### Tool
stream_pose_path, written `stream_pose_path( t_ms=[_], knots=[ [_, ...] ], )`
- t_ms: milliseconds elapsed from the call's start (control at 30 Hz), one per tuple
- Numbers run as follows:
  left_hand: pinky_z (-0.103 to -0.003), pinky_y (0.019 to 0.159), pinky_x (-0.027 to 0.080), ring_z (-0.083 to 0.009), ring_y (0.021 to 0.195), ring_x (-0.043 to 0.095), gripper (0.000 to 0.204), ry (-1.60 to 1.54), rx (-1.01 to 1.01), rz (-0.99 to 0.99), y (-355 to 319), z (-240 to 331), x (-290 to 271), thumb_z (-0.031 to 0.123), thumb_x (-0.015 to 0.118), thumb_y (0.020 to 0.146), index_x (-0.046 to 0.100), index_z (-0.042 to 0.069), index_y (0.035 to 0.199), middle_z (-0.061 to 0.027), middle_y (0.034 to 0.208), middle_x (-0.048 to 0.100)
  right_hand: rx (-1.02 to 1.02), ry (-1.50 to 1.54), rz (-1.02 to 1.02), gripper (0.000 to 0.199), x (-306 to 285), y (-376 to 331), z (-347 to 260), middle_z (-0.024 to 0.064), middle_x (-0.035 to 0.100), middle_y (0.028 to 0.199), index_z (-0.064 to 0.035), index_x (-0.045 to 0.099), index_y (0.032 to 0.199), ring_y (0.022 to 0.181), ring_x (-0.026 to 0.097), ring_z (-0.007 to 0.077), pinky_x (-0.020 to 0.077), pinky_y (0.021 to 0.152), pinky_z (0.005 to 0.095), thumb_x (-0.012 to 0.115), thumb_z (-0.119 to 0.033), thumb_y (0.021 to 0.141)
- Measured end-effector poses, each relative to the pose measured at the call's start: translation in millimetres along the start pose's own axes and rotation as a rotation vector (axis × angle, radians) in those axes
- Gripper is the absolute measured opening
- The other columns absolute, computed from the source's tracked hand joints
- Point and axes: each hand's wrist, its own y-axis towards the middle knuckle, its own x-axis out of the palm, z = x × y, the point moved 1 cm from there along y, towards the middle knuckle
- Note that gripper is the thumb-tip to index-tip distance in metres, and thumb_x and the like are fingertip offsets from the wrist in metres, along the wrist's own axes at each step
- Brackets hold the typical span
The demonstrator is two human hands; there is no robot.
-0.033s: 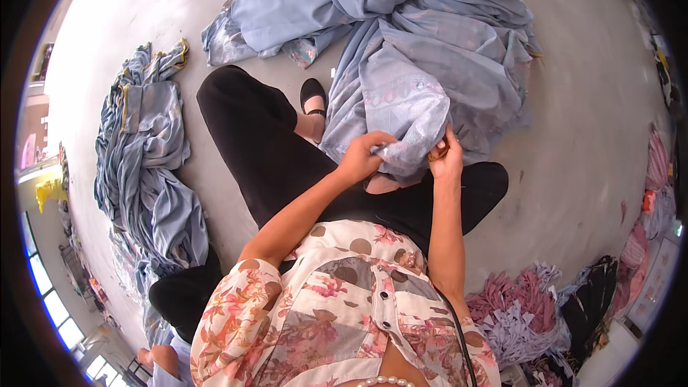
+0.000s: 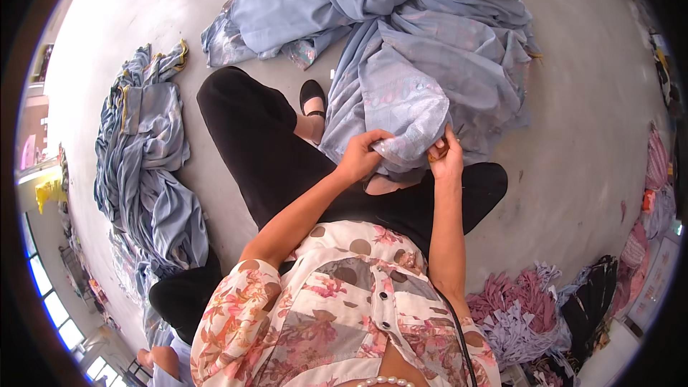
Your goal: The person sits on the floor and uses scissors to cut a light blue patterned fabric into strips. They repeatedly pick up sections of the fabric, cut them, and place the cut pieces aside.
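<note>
A wide pile of blue-grey printed cloth lies in front of me, its near end drawn up to my lap. My left hand is closed, pinching the cloth's near edge between thumb and fingers. To its right, my right hand is closed at the same cloth's edge. Tucked in the right fingers is a small yellowish tool; dark narrow tips beyond the fingers suggest thread snips, but most of it is hidden. A folded pale section of cloth bulges up between the two hands.
I sit low, black-trousered legs spread around the cloth. A long heap of blue-grey cloth lies on the floor to my left, beside another person's dark-clad knee. Mauve and lilac fabric strips are heaped at the right rear.
The cloth edge between my hands has shifted slightly and lies a little flatter by the left fingers. Both hands stay nearly in place.
</note>
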Motion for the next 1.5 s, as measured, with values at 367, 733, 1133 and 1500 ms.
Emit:
stream_pose_path(
  t_ms=[367,733,1133,1500],
  knots=[
    [-0.024,0.074,0.048,-0.0114,0.08,0.06,0.01,-0.859,-0.206,0.194,13,46,-5,0.002,0.053,0.088,0.06,0.003,0.095,-0.003,0.089,0.063,-0.765,-1.373,-0.208,0.044,89,-80,14,0.0034,0.059,0.093,-0.0035,0.055,0.109,0.067,0.053,0.0125,0.0427,0.057,0.0241,0.072,-0.001,0.069],
    [-0.024,0.064,0.046,-0.0121,0.067,0.058,0.037,0.412,0.294,-0.067,17,69,-54,0.017,0.082,0.065,0.064,0.001,0.093,-0.0073,0.077,0.064,-0.817,-1.314,-0.064,0.006,99,-68,-56,-0.0057,0.052,0.07,-0.0002,0.057,0.084,0.059,0.039,0.0013,0.0336,0.052,0.0184,0.062,-0.004,0.083],
    [-0.031,0.056,0.045,-0.0203,0.062,0.057,0.02,0.731,0.397,0.867,32,58,-86,0.003,0.063,0.066,0.059,0.01,0.084,-0.0043,0.083,0.057,-1.03,-1.405,0.014,0.01,92,-94,-69,0.0005,0.057,0.075,0.0011,0.058,0.09,0.067,0.05,0.0048,0.0404,0.06,0.0184,0.061,0.003,0.08],
    [-0.031,0.06,0.047,-0.0194,0.076,0.059,0.077,-0.966,-0.703,0.083,13,-45,17,0.074,0.048,0.074,0.054,0.003,0.102,-0.0104,0.093,0.061,-0.903,-1.615,0.016,0.009,75,-76,-33,0.006,0.056,0.064,-0.0016,0.057,0.085,0.056,0.054,0.0122,0.0433,0.054,0.0258,0.063,0.0,0.079]
  ],
)
